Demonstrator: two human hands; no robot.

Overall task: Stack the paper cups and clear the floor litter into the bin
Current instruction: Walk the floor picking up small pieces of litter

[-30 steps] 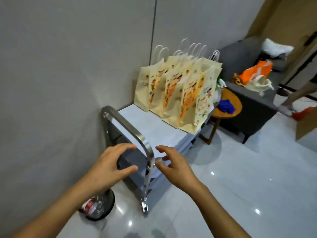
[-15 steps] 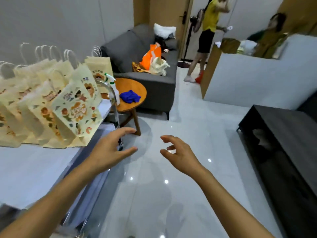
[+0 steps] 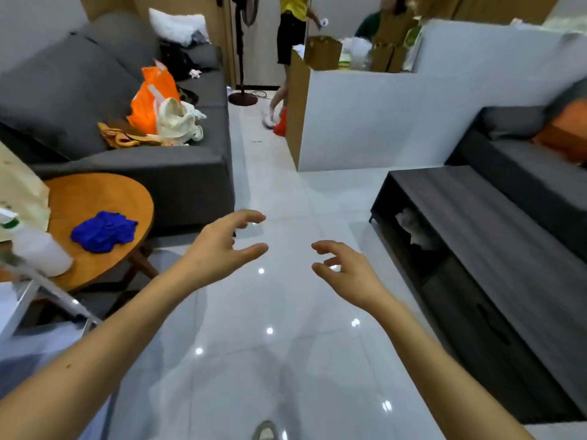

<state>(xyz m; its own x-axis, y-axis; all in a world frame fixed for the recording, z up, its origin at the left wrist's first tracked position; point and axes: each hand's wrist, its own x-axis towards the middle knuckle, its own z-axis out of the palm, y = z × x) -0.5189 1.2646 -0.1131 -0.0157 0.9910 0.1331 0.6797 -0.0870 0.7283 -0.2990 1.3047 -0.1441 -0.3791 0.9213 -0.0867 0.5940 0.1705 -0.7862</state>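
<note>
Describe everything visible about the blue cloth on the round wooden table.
The blue cloth is vivid royal blue, soft-looking fabric, crumpled into a loose heap rather than spread flat. It lies on the round wooden table, toward its right side, touching only the tabletop. A white bottle sits apart to its left.

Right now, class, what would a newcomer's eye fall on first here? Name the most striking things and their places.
The left hand and right hand hover empty over the glossy floor, centre frame. An orange bag stands out on the grey sofa at upper left; a blue cloth lies on the round table below it.
</note>
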